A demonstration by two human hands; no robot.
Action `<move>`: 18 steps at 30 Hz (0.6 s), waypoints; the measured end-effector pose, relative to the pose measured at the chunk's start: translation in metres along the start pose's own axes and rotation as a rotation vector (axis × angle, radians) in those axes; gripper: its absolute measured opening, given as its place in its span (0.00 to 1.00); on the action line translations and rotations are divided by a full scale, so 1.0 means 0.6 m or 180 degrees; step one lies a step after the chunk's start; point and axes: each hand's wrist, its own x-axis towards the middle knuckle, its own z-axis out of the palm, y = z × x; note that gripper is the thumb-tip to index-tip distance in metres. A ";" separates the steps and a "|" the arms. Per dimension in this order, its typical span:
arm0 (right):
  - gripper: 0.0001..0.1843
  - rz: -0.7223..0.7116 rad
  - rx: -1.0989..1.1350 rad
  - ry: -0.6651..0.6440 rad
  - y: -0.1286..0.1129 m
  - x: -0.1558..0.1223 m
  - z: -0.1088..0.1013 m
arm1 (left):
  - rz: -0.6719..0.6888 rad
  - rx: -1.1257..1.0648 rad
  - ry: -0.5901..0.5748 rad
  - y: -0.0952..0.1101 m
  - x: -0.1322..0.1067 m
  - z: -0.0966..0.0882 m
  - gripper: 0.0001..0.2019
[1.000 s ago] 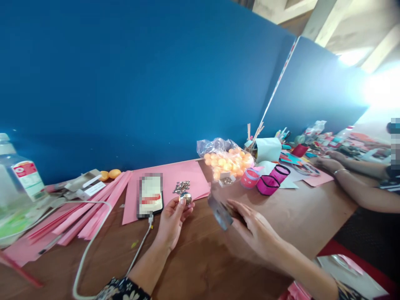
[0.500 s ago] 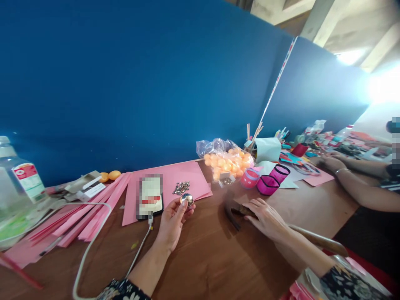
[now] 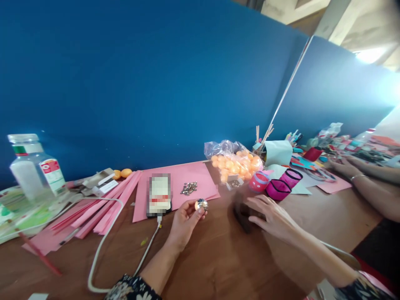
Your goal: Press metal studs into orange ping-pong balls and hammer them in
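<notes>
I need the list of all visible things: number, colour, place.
table: one, brown, beneath
wall: one, blue, behind
bottle: one, clear, left
strips: several, pink, left
sheets: several, pink, centre
phone: one, black-edged, on sheets
studs: many, metallic, on sheets
bagged balls: many, orange, centre
bands: two, magenta, right
other items: uncounted, mixed, both sides
other person's hands: two, bare, right
sphere: one, silvery, centre
tool: one, dark, right
left hand: one, bare, holding sphere
right hand: one, bare, at tool

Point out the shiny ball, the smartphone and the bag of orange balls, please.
Shiny ball (image 3: pixel 202 204): head view, visible face.
Smartphone (image 3: pixel 159 194): head view, screen.
Bag of orange balls (image 3: pixel 228 147): head view, clear film.
</notes>
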 end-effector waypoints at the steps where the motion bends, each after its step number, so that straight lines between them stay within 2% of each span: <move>1: 0.22 -0.0023 0.0075 0.0167 -0.017 0.011 -0.005 | 0.0034 0.0095 -0.0101 0.000 -0.002 0.001 0.17; 5: 0.15 -0.0494 0.0339 0.0350 -0.104 0.078 -0.008 | 0.0168 0.0429 -0.0408 0.002 -0.014 0.005 0.17; 7: 0.13 -0.0706 0.0378 0.0190 -0.142 0.121 0.007 | 0.0196 0.0536 -0.0442 0.005 -0.018 0.006 0.16; 9: 0.11 -0.0644 0.0301 -0.0055 -0.169 0.165 0.032 | 0.0222 0.0553 -0.0419 0.008 -0.019 0.005 0.16; 11: 0.10 -0.0310 0.0178 -0.0264 -0.185 0.203 0.059 | 0.0264 0.0491 -0.0363 0.011 -0.018 0.004 0.15; 13: 0.10 -0.0166 0.0139 -0.0311 -0.193 0.229 0.083 | 0.0301 0.0392 -0.0308 0.011 -0.015 0.003 0.14; 18: 0.09 0.0078 0.0104 -0.0369 -0.197 0.249 0.116 | 0.0273 0.0149 -0.0236 0.007 -0.010 0.002 0.15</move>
